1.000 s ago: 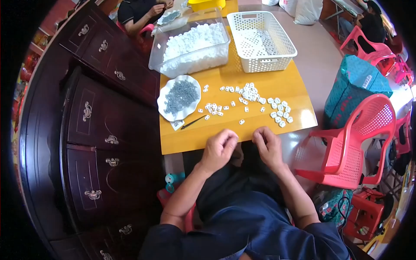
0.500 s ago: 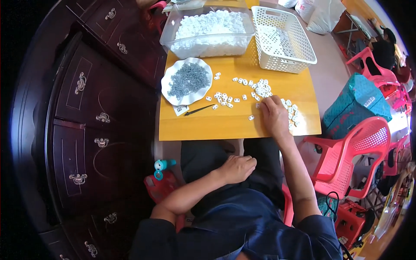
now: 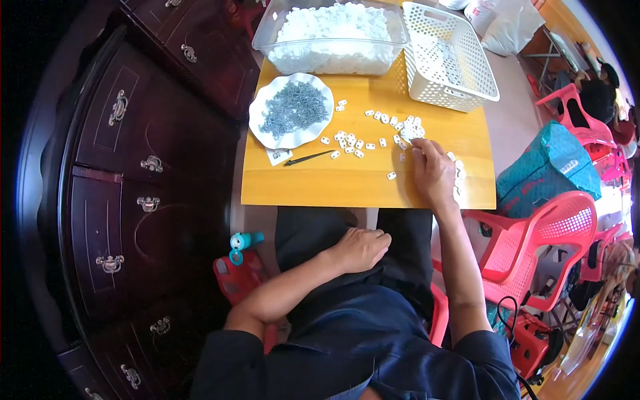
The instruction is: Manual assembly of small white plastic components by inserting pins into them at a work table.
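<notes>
Head view: the person's bare right hand (image 3: 437, 175) reaches over the yellow wooden tabletop (image 3: 320, 190), its fingers bent and drawn close together, the tips at the lower edge of a heap of small white plastic two-holed pieces (image 3: 412, 127). Whether those fingers have hold of a piece cannot be told. The bare left hand (image 3: 363, 251) lies back up on the lap, fingers loosely curled; the palm is hidden, so its contents cannot be told.

More white pieces lie about: a short line left of the heap, a loose cluster (image 3: 350, 141) near the middle, and a group (image 3: 459, 170) partly covered by the right hand. At the left, a white wavy-rimmed plate (image 3: 293, 141) holds thin grey metal screws (image 3: 295, 108). Just below it are a white printed card (image 3: 279, 157) and a slim black stick (image 3: 308, 158). Along the far side, a clear plastic bin (image 3: 327, 59) filled with white parts (image 3: 333, 23) stands beside a white perforated plastic basket (image 3: 443, 97).
</notes>
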